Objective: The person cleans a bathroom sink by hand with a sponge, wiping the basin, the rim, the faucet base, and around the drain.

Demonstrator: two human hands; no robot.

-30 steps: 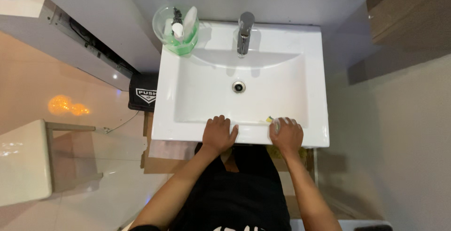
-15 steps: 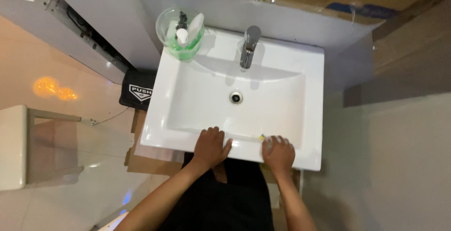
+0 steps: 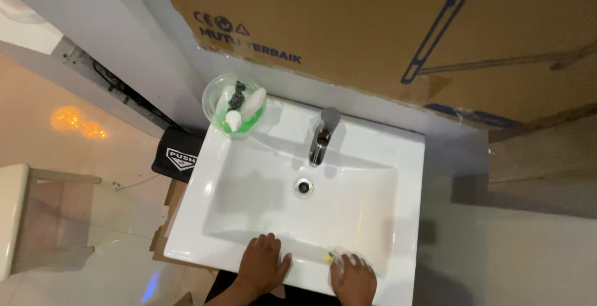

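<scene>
Your left hand [image 3: 262, 267] is lying flat on the front rim of the white basin [image 3: 199, 216], at about 6 o'clock of the bowl, fingers slightly spread and holding nothing, the fingertips reaching over the inner edge. Your right hand [image 3: 353, 279] is sitting just to the 3 o'clock side of it on the same rim, fingers curled down and closed over a small pale item with a yellow edge [image 3: 330, 257], likely a sponge or cloth. Most of the item is being hidden under the palm, so its exact kind cannot be told.

In my judgement, the item is looking light and soft, likely to compress under pressure and to be slippery if wet; a pinch across its body between thumb and fingers seems the surest hold. The glazed rim beneath it is looking smooth and glossy, and probably offering little friction.

Moving toward 12 o'clock, the bowl is sloping to a round chrome drain [image 3: 303, 186] at its centre. Beyond that, a chrome tap [image 3: 323, 133] is standing upright on the back ledge, spout pointing toward you. At about 10 o'clock, a clear round container with a green base [image 3: 231, 101] is resting on the back corner, holding a white pump bottle [image 3: 234, 119], another white bottle and a dark object. A large cardboard sheet [image 3: 348, 26] is leaning against the wall behind
</scene>
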